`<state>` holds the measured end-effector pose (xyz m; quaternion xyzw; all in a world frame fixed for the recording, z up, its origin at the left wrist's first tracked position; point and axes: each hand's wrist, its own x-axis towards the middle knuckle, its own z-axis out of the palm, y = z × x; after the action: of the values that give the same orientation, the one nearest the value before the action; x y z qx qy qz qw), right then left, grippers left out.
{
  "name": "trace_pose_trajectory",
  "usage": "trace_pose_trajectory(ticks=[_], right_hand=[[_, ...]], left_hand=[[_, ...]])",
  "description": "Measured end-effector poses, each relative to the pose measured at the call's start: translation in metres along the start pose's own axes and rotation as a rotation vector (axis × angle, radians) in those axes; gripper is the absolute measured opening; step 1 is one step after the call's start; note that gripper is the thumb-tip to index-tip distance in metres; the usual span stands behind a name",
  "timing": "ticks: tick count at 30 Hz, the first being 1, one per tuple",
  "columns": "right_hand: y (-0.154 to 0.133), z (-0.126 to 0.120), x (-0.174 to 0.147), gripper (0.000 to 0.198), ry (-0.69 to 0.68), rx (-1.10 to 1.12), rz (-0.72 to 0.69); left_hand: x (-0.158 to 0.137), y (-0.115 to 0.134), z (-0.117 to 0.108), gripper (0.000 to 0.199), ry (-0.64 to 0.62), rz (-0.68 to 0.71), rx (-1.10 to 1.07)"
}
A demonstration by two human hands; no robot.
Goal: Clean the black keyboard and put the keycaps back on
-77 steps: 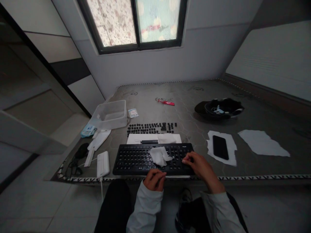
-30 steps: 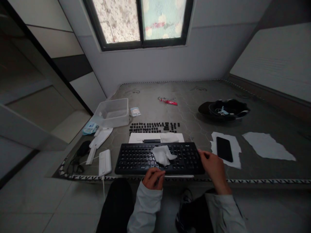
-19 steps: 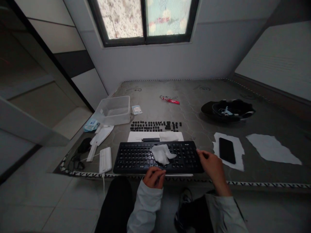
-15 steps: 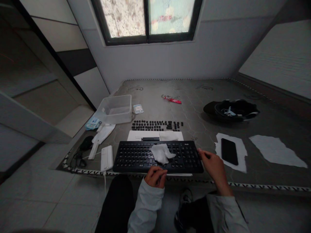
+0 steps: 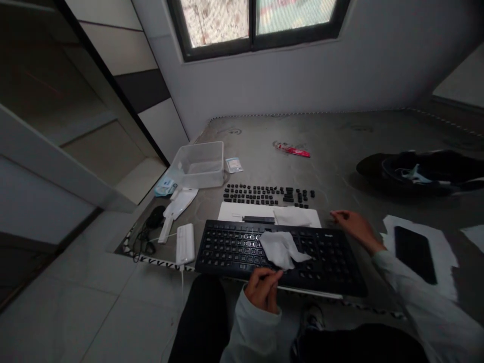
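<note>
A black keyboard point(image 5: 232, 247) with many keycaps off lies along the front edge, on a white sheet point(image 5: 234, 207). Crumpled white tissue point(image 5: 278, 248) rests over its middle keys. My left hand point(image 5: 263, 287) is at the keyboard's front edge, just below the tissue, fingers curled and pinched together; whatever they hold is hidden. Just past the keyboard's back right corner is my right hand point(image 5: 355, 229), its fingertips drawn together; anything between them is too small to make out. Loose black keycaps point(image 5: 251, 194) stand in rows behind the sheet.
A dark slim tool point(image 5: 258, 220) and folded tissue point(image 5: 293, 217) lie on the sheet. At left are a clear plastic box point(image 5: 200, 164), a white power strip point(image 5: 185, 244) and a mouse point(image 5: 156, 217). A phone point(image 5: 415, 254) on paper and a black cap point(image 5: 427, 174) lie right.
My right hand has moved from the keyboard's right edge to beyond its back corner. My left hand stays near the front edge. The camera view has turned and tilted.
</note>
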<state>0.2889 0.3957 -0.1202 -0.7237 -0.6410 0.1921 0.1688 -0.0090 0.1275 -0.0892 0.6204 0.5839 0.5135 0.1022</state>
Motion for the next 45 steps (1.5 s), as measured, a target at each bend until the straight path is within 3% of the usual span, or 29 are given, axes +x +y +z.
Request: trace_pose_trajectory(ticks=[4,8,18,22,26,30,32,35,38,41,45], right_hand=[[0.002,0.019,0.041,0.048,-0.035,-0.064,-0.007],[-0.008,0.037,0.066,0.051,0.027,-0.016,0.036],[-0.026,0.065,0.093,0.042,0.159,-0.013,-0.012],[-0.027,0.06,0.083,0.035,0.17,0.016,-0.031],[-0.04,0.025,0.068,0.041,0.171,0.132,-0.104],[-0.08,-0.036,0.028,0.046,0.172,0.3,-0.194],[-0.106,-0.063,-0.011,0.048,0.169,0.374,-0.262],[-0.139,-0.085,-0.085,0.042,0.015,0.437,-0.354],[-0.158,-0.081,-0.153,0.032,-0.141,0.502,-0.386],[-0.166,-0.066,-0.195,0.022,-0.31,0.587,-0.428],[-0.17,-0.051,-0.219,0.018,-0.448,0.652,-0.473]], left_hand=[[0.002,0.0,0.002,0.029,-0.035,-0.052,0.002],[0.003,-0.002,0.004,0.029,-0.06,-0.062,-0.015],[0.0,-0.008,0.02,0.026,0.035,-0.059,-0.017],[0.0,-0.01,0.019,0.028,0.04,-0.045,-0.036],[0.001,-0.008,0.014,0.028,0.062,-0.052,-0.051],[0.005,-0.003,0.01,0.025,0.101,-0.078,-0.059],[0.006,0.0,0.008,0.025,0.119,-0.095,-0.084],[0.008,0.006,0.007,0.026,0.13,-0.163,-0.16],[0.009,0.014,0.006,0.033,0.137,-0.358,-0.226],[0.009,0.021,0.003,0.044,0.137,-0.545,-0.332],[0.013,0.024,-0.002,0.05,0.15,-0.477,-0.369]])
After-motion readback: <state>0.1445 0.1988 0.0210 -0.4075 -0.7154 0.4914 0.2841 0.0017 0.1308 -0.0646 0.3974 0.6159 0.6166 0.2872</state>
